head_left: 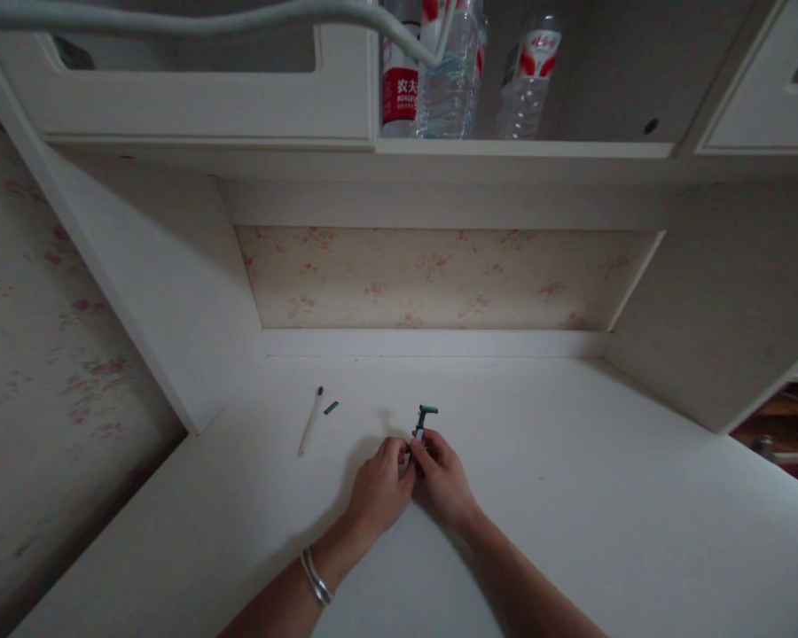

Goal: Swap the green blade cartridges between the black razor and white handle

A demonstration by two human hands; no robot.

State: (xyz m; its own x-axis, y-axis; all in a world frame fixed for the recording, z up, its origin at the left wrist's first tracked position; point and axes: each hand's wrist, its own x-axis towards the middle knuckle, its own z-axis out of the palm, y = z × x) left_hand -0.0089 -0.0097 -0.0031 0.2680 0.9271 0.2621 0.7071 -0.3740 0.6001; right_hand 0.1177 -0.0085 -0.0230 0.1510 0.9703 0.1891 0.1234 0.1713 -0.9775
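A razor (419,430) with a green and black head stands upright between my two hands, its head above my fingers. My right hand (444,476) is closed on the handle with thumb and fingers. On the other side, my left hand (384,486) has its fingers closed round the lower part of the handle, which is mostly hidden. To the left on the desk lies a white toothbrush (310,424) with a dark tip. A small green strip-shaped piece (331,408), perhaps a razor cover, is just right of it.
The white desk (559,532) has side panels at left and right. Plastic bottles (530,75) stand on a shelf overhead. A pale bent tube (239,19) crosses the top left. Floral wallpaper (399,279) shows behind the desk.
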